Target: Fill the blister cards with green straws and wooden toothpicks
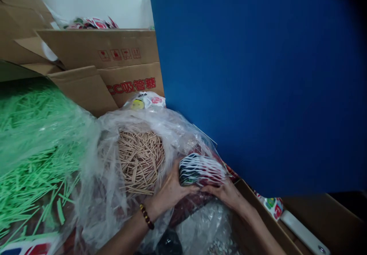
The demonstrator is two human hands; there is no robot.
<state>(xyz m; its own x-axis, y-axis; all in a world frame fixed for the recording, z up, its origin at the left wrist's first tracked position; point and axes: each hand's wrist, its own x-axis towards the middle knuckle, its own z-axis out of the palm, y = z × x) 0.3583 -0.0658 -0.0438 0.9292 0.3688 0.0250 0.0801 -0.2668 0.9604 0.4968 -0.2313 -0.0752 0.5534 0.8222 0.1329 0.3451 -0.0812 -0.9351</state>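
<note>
Both my hands grip a round object (pixel 202 170) wrapped in white foam netting, with dark and red showing through the mesh. My left hand (pixel 169 190), with a bead bracelet on its wrist, grips its left side. My right hand (pixel 226 193) holds it from below on the right. The object sits just right of a clear plastic bag (pixel 114 163) filled with tan wooden sticks (pixel 140 159).
A bag of green sticks (pixel 31 151) fills the left. Open cardboard boxes (pixel 114 62) with red print stand behind, holding colourful packets (pixel 91 23). A blue panel (pixel 258 79) walls off the right. A cardboard box edge (pixel 266 216) lies under my right forearm.
</note>
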